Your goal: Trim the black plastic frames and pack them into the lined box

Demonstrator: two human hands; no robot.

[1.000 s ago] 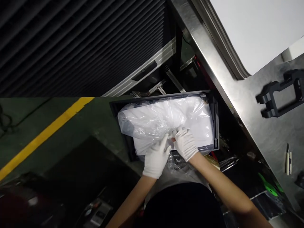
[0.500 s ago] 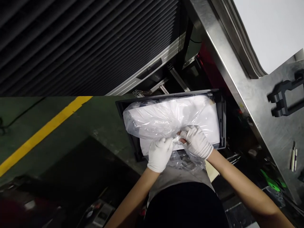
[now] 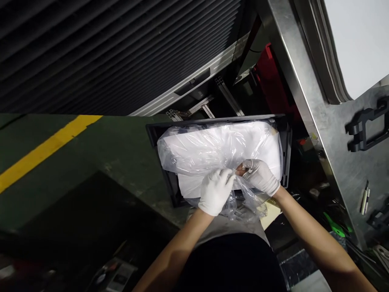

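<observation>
A clear plastic bag (image 3: 200, 148) lies bunched over white paper sheets (image 3: 190, 185) inside a dark crate (image 3: 170, 184). My left hand (image 3: 216, 190), in a white glove, is closed on the gathered plastic near the crate's front side. Close beside it, my right hand (image 3: 258, 174) pinches the same gathered part; its glove leaves some fingertips bare. Loose plastic hangs below both hands over the crate's near edge. What lies under the paper is hidden.
A steel table (image 3: 334, 150) stands at the right, with a black plastic frame (image 3: 367, 125) and pens (image 3: 364, 198) on it. A dark ribbed panel (image 3: 115, 52) fills the upper left. A yellow line (image 3: 45, 152) crosses the green floor.
My left hand has moved right and slightly up, over the gathered plastic. My right hand has shifted a little right, still pinching. The view has moved slightly.
</observation>
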